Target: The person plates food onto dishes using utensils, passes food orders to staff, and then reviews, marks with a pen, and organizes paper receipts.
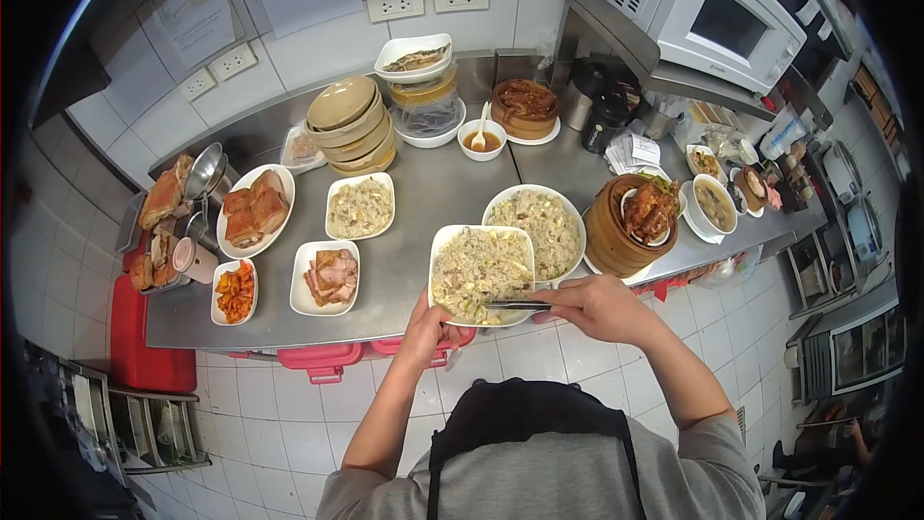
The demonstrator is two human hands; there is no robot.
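Observation:
My left hand (430, 329) grips the lower left corner of a square white dish of fried rice (481, 270), fingers wrapped at its rim. In my right hand (587, 308) is a dark metal utensil (518, 305), whose tip touches the rice near the dish's lower edge. The square dish overlaps a round white bowl of fried rice (544, 221) just behind and to the right. A smaller square dish of rice (360, 206) stands to the left, with a dish of sliced meat (328, 279) in front of it.
Stacked beige bowls (348, 125), a sauce bowl (480, 141) and a bamboo steamer (525, 108) line the back. Another steamer (616, 231) and a soup bowl (711, 206) stand right. Roast meat (255, 209) and orange pickles (234, 292) are left. A person's arm (858, 440) shows far right.

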